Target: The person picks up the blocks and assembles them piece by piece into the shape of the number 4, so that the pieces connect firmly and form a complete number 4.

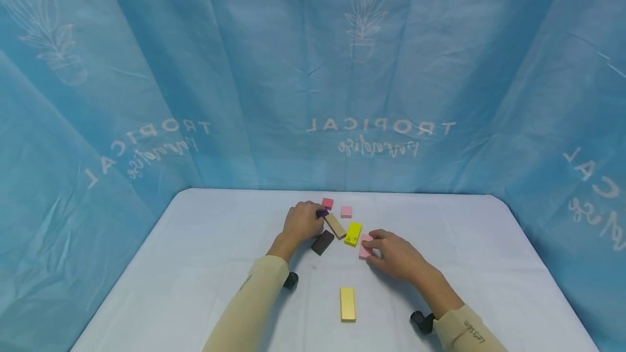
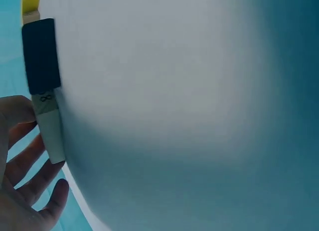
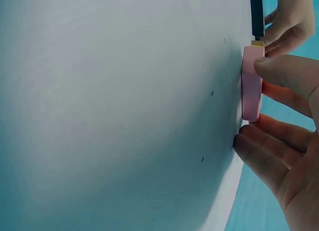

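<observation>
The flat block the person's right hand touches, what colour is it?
Light pink: that flat rectangular block shows best in the right wrist view.

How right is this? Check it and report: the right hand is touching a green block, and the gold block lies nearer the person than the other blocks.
Wrong on the colour: the right hand is touching a pink block, as the right wrist view shows. The gold block does lie nearest the person.

An oblong pink block (image 1: 364,254) lies flat, with a partly hidden purple block (image 1: 321,213) farther back to its left.
</observation>
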Demonstrator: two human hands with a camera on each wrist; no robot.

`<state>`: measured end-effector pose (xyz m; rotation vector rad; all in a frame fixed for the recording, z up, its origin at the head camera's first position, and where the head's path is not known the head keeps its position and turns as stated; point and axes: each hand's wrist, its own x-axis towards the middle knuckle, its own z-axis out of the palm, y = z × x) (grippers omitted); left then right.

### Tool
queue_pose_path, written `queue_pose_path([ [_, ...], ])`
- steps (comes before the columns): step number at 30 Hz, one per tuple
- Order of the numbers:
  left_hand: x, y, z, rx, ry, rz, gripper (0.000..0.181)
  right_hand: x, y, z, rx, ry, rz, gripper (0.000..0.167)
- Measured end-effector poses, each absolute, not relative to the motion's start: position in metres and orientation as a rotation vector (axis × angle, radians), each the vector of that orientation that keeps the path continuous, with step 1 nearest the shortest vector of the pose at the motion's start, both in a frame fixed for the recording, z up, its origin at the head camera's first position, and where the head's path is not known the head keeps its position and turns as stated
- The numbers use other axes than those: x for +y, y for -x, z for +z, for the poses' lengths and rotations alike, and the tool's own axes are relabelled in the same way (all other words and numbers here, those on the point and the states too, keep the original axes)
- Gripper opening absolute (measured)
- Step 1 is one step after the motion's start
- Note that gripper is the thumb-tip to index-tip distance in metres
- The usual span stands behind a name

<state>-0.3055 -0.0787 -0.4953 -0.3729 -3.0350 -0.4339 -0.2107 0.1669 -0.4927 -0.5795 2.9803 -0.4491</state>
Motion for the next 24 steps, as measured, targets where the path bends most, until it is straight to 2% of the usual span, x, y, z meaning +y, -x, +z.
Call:
queue_pose_path([
  [19, -0.0747, 0.3062, -0.4948, -3.039, 0.398, -0.382, 0.031, 0.1725, 0.2130, -0.4965, 3.002, 0.541, -0.440, 0.041],
  [24, -0.0779, 0.3071, -0.4950, -3.066, 0.354, -0.385, 0.030, 0.1715, 0.2118, -0.5001, 3.010, 0.608, -0.487, 0.040],
])
